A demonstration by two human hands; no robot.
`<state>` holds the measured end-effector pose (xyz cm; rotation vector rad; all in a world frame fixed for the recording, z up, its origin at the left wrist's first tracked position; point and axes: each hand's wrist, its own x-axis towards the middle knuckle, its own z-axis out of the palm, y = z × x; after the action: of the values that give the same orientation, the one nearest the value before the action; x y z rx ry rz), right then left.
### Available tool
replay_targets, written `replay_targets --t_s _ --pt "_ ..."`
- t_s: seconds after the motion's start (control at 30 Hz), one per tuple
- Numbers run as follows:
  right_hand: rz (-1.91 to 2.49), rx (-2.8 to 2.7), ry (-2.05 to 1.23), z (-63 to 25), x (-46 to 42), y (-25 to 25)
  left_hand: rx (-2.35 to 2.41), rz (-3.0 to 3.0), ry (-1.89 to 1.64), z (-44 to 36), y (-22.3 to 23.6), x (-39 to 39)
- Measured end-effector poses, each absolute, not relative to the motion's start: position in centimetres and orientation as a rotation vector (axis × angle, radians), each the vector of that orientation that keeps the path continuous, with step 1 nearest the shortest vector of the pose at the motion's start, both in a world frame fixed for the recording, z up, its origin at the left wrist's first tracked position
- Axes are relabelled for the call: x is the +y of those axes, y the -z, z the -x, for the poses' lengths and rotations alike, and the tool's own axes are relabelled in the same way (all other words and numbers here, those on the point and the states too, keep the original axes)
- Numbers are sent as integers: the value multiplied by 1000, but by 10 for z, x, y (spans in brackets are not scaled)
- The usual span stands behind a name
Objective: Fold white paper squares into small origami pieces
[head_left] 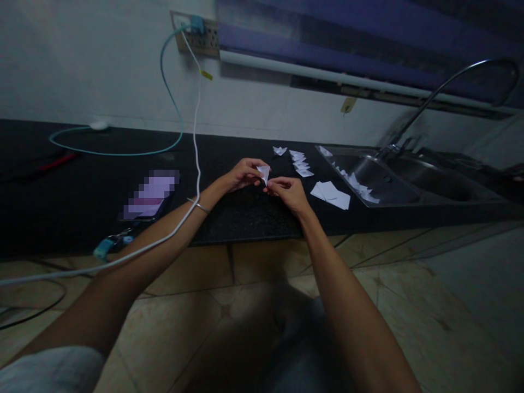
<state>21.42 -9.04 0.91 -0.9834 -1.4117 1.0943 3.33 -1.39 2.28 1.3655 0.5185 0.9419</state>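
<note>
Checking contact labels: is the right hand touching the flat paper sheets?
Apart: the head view shows a strip of dark counter between the right hand and the flat paper sheets.

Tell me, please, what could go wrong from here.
The small paper pinched by the left hand and right hand might crease unevenly. The white cable, crossing in front of the left forearm, could snag if that arm moves. Folded papers along the sink's edge may slip in.
</note>
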Motion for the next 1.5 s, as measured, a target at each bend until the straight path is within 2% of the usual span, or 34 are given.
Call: replay_targets --t_s 0.53,0.8,1.5 --pt "1031 -1455 -1034 -214 -88 -5 559 -1359 -942 -34 -26 -17" --pt "1126 -1506 -801 -216 -81 -1 534 -1362 -908 -32 -30 -23" --pt "1085 -1492 -848 -219 -80 -1 632 -1658 -878 -35 -26 -25"
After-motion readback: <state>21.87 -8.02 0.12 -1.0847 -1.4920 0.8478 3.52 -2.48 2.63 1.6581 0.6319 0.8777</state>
